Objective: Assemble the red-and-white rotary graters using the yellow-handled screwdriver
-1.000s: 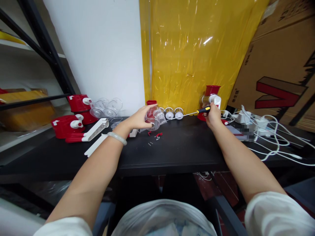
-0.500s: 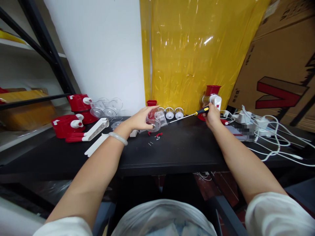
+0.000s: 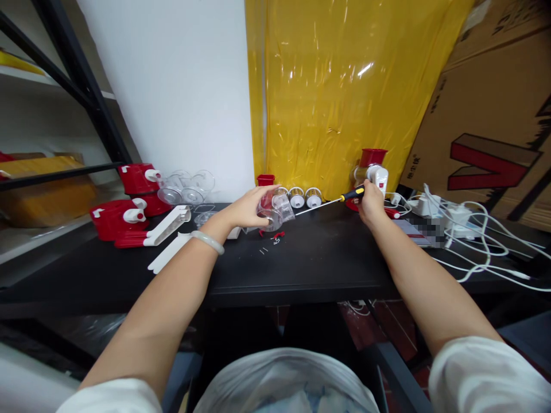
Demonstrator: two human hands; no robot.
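Observation:
Near the middle of the black table [image 3: 327, 258], my left hand [image 3: 247, 209] is wrapped round a clear plastic housing [image 3: 273, 217], which it holds tilted just above the tabletop. My right hand [image 3: 371, 203] grips the yellow and black handle of a long screwdriver [image 3: 353, 194]. The shaft points left and its tip is at the right side of the housing; whether it sits on a screw I cannot tell. Below the housing lie small red parts [image 3: 279, 234] and several tiny screws or pins [image 3: 264, 250].
At left stand red machine bodies [image 3: 112, 220], white arm pieces [image 3: 172, 226] and clear round covers [image 3: 189, 186]. Metal-rimmed cylinders [image 3: 313, 198] line the back. Behind my right hand is a red and white unit [image 3: 375, 172]. White cables [image 3: 482, 252] tangle at right beside a cardboard box [image 3: 491, 115].
Both hands keep their grips in nearly the same place. The housing and screwdriver have shifted only very slightly.

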